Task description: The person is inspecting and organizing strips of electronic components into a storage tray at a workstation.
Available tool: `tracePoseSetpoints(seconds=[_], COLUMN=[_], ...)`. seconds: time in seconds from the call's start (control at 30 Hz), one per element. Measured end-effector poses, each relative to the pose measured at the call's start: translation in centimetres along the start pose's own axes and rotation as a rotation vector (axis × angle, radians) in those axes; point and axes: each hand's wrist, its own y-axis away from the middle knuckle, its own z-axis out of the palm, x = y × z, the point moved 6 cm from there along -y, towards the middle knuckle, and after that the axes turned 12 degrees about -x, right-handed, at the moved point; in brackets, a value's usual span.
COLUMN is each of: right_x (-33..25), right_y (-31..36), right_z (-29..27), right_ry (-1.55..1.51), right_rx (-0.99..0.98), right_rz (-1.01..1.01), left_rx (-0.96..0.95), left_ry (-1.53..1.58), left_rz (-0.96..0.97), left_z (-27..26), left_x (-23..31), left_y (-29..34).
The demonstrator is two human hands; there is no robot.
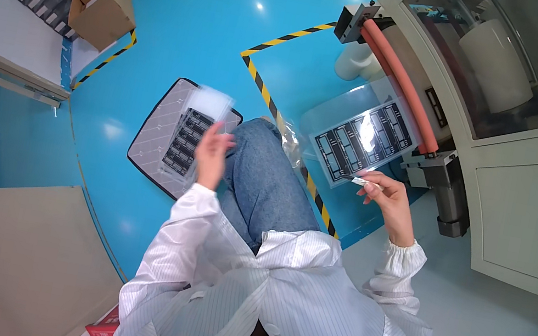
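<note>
My right hand (385,201) is closed around a slim white tool with a dark tip (357,180); its exact kind is too small to tell. The tip meets the lower edge of a clear film sheet with black printed panels (363,141), which lies beside an orange-red roller (404,77). My left hand (213,152), a little blurred, has its fingers apart and nothing visible in them. Beneath and beside it rests a stack of similar black-printed clear sheets (185,142), on a grey, dark-edged board (155,126) by my knee.
A pale machine cabinet (521,205) with a window stands at right, a dark motor-like cylinder (451,214) below the roller. White rolls (354,61) sit behind the film. Yellow-black tape (265,85) marks the blue floor. A cardboard box (102,13) is far left, a door (16,253) near left.
</note>
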Motion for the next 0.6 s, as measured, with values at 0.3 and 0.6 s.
tracePoseSetpoints(seconds=[0.3, 0.6], right_x=[-1.0, -7.9], right_y=[-0.2, -5.1], right_z=[1.8, 6.0], right_ry=[0.139, 0.964], right_rx=[-0.1, 0.0], right_rz=[0.102, -0.324], left_rx=[-0.453, -0.378], left_ry=[0.63, 0.39], left_rz=[-0.204, 0.0], left_z=[13.7, 11.8], left_x=[7.6, 8.6], left_y=[0.0, 0.9])
